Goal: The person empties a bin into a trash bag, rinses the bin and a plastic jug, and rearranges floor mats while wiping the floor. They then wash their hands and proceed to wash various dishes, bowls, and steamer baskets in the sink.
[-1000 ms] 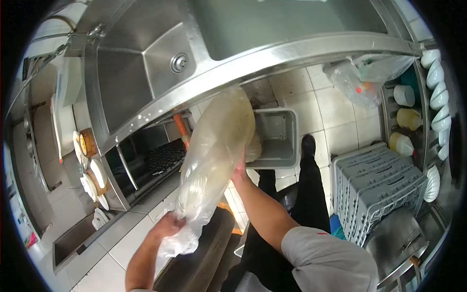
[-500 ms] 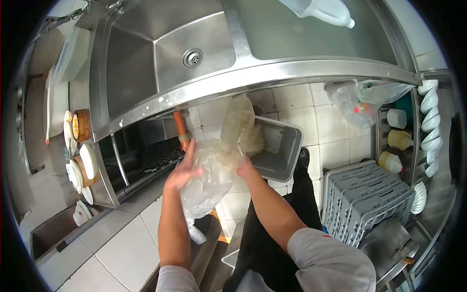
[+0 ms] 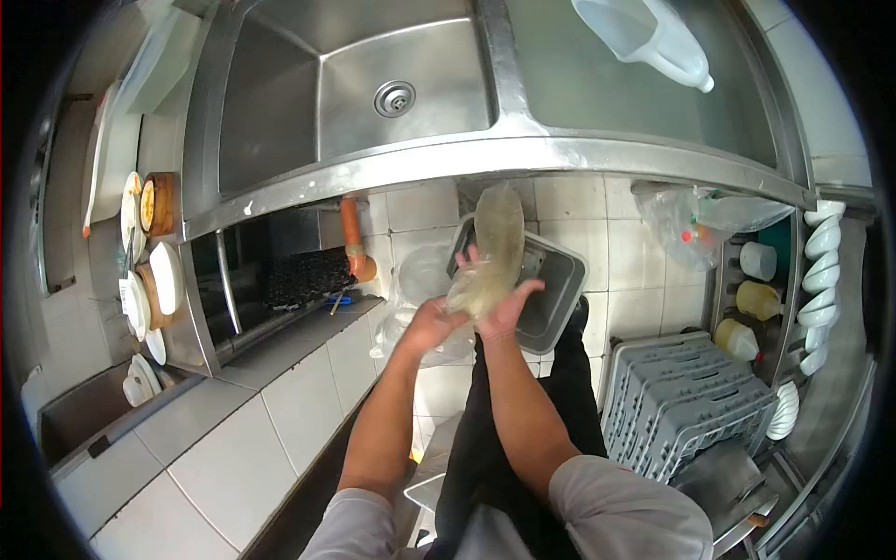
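Note:
A long, yellowish, translucent plastic bag (image 3: 499,229) hangs in front of me over the grey tub (image 3: 576,299); what is inside it cannot be made out. My left hand (image 3: 432,324) pinches the near, bunched end of this bag. Under the same end lies my right hand (image 3: 504,313), cupping it with the thumb out to the right and fingertips showing on the bag's left side. A clear plastic bag (image 3: 425,280) rests on the tiled floor, left of the tub and partly behind my left hand.
Ahead is a steel sink (image 3: 401,154), its right basin holding cloudy water and a cut white jug (image 3: 653,42). An orange pipe (image 3: 352,233) drops at left. A grey dish rack (image 3: 686,401), bottles (image 3: 758,299) and stacked white bowls (image 3: 821,271) stand at right.
The clear bag has gone from my hands to the floor at left. The yellowish bag has moved right, over the tub, with both hands now at its near end.

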A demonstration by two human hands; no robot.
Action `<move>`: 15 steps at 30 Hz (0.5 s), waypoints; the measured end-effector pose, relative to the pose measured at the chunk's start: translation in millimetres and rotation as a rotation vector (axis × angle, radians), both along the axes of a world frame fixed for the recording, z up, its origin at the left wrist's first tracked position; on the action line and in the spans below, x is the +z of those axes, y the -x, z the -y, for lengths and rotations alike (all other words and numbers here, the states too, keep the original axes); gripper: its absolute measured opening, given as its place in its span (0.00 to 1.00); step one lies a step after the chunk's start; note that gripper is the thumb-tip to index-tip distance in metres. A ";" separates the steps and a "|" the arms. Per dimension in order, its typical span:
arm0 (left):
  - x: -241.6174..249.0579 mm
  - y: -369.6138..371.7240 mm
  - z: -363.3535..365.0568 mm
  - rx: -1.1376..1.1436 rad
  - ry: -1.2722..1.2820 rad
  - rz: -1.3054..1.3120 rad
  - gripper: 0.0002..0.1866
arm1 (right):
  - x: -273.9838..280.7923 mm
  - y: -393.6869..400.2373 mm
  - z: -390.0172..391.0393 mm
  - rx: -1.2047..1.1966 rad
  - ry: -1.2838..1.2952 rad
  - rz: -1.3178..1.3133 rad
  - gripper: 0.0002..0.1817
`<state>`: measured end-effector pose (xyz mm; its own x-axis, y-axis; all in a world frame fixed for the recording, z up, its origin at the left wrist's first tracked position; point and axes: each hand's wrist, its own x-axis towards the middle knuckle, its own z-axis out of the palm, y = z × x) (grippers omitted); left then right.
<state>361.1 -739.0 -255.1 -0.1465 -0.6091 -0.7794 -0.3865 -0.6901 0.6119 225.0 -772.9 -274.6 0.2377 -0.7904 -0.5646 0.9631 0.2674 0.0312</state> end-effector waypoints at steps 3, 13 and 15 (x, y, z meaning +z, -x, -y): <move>5.5 2.9 -11.9 -0.142 0.497 0.264 0.25 | -87.5 14.3 3.7 0.762 0.072 -0.558 0.29; 89.1 74.0 113.3 -0.165 0.831 -0.173 0.09 | -7.7 40.9 35.1 2.338 1.441 -2.113 0.21; 91.0 133.7 126.5 -0.364 0.723 -0.574 0.08 | -6.2 47.1 24.3 2.323 1.602 -2.069 0.23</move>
